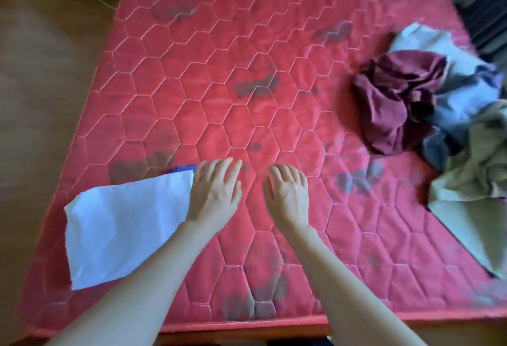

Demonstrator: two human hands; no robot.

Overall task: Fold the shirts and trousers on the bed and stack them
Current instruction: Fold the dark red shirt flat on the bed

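1 folded white garment (123, 225) lies flat near the bed's front left edge, with a sliver of blue cloth showing behind it, so a stack looks begun. the unfolded pile (450, 115) of maroon, blue-grey and pale green clothes sits well apart at the right, so most folding is left. the left hand (214, 192) and right hand (286, 189) hover released, fingers spread, over the red mattress (247, 71), holding nothing.

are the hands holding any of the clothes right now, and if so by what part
Nothing is held. The left hand and right hand are both open over the red mattress. The left is at the folded white garment's edge without gripping it.
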